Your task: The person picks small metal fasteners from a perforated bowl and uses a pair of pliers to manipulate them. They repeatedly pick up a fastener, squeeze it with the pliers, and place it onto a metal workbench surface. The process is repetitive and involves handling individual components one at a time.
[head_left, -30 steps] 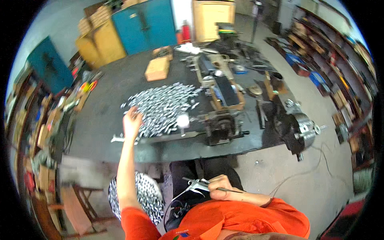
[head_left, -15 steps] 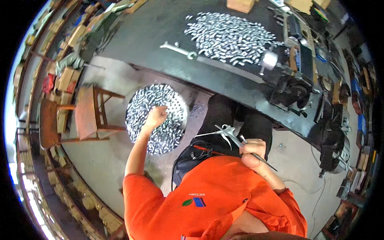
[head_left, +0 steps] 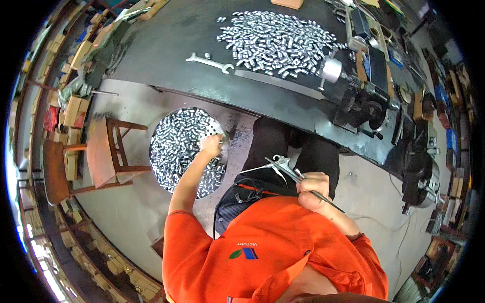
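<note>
My left hand (head_left: 212, 145) is at the right side of a round metal basin with holes (head_left: 225, 137), its fingers curled together. What they hold, if anything, is hidden. Short shiny metal sleeves (head_left: 177, 146) fill most of the basin, with some perforated bottom showing. Above my lap, my right hand (head_left: 313, 190) is closed around a long, thin, dark metal tool (head_left: 331, 203) with tapered ends. One end slants up to the left, the other shows below my wrist. A small shiny piece (head_left: 298, 173) is by my fingers. Just left of them, a white air blow gun (head_left: 279, 163) lies on my lap.
Ahead stands a dark workbench (head_left: 172, 45) with a large pile of metal sleeves (head_left: 278, 43), an open-ended wrench (head_left: 209, 63) and a bench machine (head_left: 366, 108) at the right. A wooden chair (head_left: 103, 156) stands left of the basin. Shelves with boxes (head_left: 76, 111) line the left.
My left hand has moved right across the basin toward its edge and looks closed in both frames. The view has shifted slightly. My right hand keeps its hold on the tool.
</note>
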`<state>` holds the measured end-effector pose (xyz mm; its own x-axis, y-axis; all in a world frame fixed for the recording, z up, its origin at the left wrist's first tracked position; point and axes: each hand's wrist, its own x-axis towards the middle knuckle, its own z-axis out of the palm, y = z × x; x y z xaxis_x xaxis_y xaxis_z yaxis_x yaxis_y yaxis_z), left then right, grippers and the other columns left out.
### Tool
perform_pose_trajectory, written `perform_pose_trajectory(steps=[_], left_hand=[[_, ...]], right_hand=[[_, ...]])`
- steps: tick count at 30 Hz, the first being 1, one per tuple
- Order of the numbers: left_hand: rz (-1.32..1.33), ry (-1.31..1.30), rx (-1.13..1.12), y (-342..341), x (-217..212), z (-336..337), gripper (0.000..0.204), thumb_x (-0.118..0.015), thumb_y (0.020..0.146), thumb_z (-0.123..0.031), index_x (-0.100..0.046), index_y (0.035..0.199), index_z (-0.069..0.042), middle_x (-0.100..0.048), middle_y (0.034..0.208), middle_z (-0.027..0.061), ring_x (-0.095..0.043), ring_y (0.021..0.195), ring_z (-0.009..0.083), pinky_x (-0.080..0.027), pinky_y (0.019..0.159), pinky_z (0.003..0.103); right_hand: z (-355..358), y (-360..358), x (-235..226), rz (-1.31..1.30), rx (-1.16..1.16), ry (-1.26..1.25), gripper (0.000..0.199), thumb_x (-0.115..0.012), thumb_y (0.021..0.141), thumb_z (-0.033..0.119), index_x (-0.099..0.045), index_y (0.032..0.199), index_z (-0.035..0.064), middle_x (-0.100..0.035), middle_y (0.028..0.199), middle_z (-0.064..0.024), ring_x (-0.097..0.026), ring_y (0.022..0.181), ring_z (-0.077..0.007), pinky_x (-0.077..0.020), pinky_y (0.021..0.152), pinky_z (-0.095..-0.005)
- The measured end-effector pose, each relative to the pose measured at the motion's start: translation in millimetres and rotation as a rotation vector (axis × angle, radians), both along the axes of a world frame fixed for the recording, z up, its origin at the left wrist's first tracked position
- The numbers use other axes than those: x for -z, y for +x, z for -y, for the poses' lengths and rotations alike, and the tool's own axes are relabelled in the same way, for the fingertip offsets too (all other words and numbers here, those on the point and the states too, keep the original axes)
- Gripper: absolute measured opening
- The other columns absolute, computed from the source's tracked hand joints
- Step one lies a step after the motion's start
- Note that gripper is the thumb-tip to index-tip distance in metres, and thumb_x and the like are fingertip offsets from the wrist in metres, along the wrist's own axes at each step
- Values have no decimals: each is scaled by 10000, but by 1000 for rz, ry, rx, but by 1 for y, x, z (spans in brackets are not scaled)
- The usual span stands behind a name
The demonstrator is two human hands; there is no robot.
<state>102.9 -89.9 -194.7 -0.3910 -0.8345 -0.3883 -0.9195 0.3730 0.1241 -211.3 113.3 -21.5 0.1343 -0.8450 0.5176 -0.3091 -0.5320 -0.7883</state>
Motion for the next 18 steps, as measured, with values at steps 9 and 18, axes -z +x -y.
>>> perform_pose_trajectory(steps=[9, 18], left_hand=[[-1313, 670, -339, -42, -143, -59, 238, -632, 820, -14, -566, 1041, 45, -642, 801, 97, -638, 717, 168, -506, 685, 270], [-1047, 385, 81, -91, -202, -77, 249, -699, 722, -6, -614, 955, 23, -640, 798, 73, -603, 688, 140, -491, 621, 279]], right_hand=[[33, 22, -8, 28, -177, 146, 255, -565, 619, 80, -330, 533, 34, -332, 507, -102, -387, 418, -273, -286, 409, -369], [44, 25, -7, 65, -225, 228, 213, -602, 628, 75, -406, 562, 24, -417, 528, -108, -475, 466, -282, -325, 430, -363]])
